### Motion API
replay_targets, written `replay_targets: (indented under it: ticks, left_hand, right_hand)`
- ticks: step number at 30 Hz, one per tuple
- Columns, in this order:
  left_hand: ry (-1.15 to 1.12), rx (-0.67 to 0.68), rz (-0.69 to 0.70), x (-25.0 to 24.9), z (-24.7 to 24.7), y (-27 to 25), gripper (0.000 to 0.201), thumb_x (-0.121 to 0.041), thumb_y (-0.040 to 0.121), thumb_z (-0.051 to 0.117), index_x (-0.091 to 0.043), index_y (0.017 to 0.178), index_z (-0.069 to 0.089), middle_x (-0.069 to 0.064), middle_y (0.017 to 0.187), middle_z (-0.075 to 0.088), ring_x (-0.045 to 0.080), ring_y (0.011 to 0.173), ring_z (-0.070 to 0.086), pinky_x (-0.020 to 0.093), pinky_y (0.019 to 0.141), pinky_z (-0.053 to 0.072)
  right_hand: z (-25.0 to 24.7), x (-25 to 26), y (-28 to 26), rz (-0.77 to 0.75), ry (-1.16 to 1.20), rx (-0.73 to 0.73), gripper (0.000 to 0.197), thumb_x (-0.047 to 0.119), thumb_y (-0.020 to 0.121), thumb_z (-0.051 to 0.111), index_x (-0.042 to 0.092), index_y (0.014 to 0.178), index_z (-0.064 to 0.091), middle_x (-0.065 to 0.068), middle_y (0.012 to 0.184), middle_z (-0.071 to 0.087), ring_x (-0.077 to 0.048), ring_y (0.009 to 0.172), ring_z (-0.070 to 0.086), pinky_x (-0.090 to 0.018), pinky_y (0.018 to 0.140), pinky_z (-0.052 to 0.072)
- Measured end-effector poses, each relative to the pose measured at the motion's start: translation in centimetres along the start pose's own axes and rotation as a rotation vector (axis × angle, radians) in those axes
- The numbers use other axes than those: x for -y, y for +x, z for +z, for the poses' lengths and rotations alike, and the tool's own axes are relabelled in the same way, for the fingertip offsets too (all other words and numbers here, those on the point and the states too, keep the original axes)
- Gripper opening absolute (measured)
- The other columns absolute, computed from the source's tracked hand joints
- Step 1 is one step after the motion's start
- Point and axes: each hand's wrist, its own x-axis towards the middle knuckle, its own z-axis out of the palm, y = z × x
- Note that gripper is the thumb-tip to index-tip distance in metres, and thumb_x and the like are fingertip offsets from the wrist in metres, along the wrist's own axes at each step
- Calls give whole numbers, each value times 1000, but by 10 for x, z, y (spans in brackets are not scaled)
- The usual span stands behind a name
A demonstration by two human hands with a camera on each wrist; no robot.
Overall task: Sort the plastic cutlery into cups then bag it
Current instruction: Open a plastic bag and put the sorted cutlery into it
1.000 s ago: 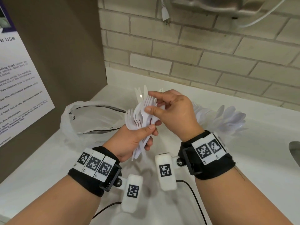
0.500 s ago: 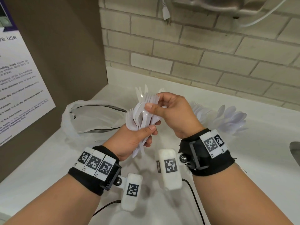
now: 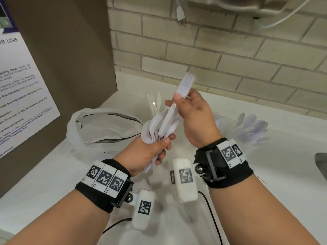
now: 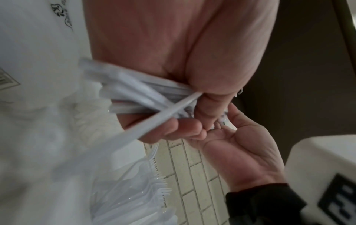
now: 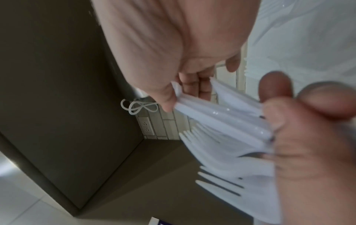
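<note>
Left hand (image 3: 146,152) grips a bundle of plastic forks (image 3: 155,128); right hand (image 3: 192,117) pinches a single fork (image 3: 184,87) above the counter (image 3: 265,174).

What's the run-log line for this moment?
left hand: grips fork bundle | right hand: pinches single fork, tines up, handle end at bundle | plastic bag: open on counter

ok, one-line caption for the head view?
Right hand pinches one fork above the cutlery bundle gripped in the left hand.
</note>
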Motion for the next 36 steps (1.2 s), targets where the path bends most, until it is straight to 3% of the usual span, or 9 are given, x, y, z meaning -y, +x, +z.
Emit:
replay_targets:
  ticks: [4,6,9,12,18,23,26,31,36]
  left_hand:
    - [-138,70,-71,3,-2,-1,24,-21,88,56,-7,105,64,0,69,55,12,51,45,25,48,37]
    - [-228,89,-108,1,-4,-2,23,-21,88,55,-9,103,66,0,69,55,12,49,47,25,47,38]
    - [-345,110,-143,-2,-5,-2,24,-20,88,54,-9,105,66,0,70,53,11,47,45,23,43,39]
    - [-394,140,-164,-5,-6,-2,28,-18,88,52,-8,112,62,-1,71,49,9,45,40,21,41,36]
    - [-268,179,-134,-8,-6,-1,28,-10,86,53,-8,113,60,-1,70,45,10,50,38,22,44,36]
    - [-118,129,-131,-11,-1,0,26,-11,82,58,-9,108,62,0,69,44,11,51,38,24,45,37]
    - [-38,63,-137,-10,-1,3,28,-15,80,60,-9,107,64,-2,65,47,11,50,39,24,46,38]
    - [-13,49,-176,-9,1,6,24,-20,79,61,-12,101,67,4,70,38,11,50,37,23,47,38]
    - [-62,-14,-214,-10,8,13,11,-9,94,55,-10,102,62,-1,66,42,9,47,36,22,43,34]
  right_hand:
    - [-3,23,3,-88,302,-66,5,15,102,39,13,103,44,4,68,57,-17,49,60,-43,65,55]
    - [-4,32,2,-97,327,-66,4,17,102,39,15,101,42,0,77,48,-15,42,44,-31,48,47]
    - [-6,30,-1,-50,93,-16,5,21,99,47,19,101,43,-2,71,52,-13,40,31,-20,41,25]
    - [-8,19,-6,-33,-273,22,28,16,84,70,14,109,56,1,53,53,-10,40,43,-19,39,30]
    - [-11,11,-3,-17,-650,190,45,13,71,81,20,113,67,18,80,62,4,75,59,-6,68,44]
    - [-10,7,4,49,-783,279,14,11,77,74,12,91,71,-1,89,71,-17,89,67,-31,84,52]
    - [-11,10,7,-21,-858,283,10,14,81,72,9,89,69,-4,88,69,-20,87,66,-34,82,51]
    - [-15,15,13,-100,-650,35,13,23,88,64,10,91,63,-1,79,65,-10,63,57,-26,59,44]
    - [-23,23,14,-229,-345,-223,47,34,94,49,0,126,46,-11,92,71,-1,55,57,-17,51,39]
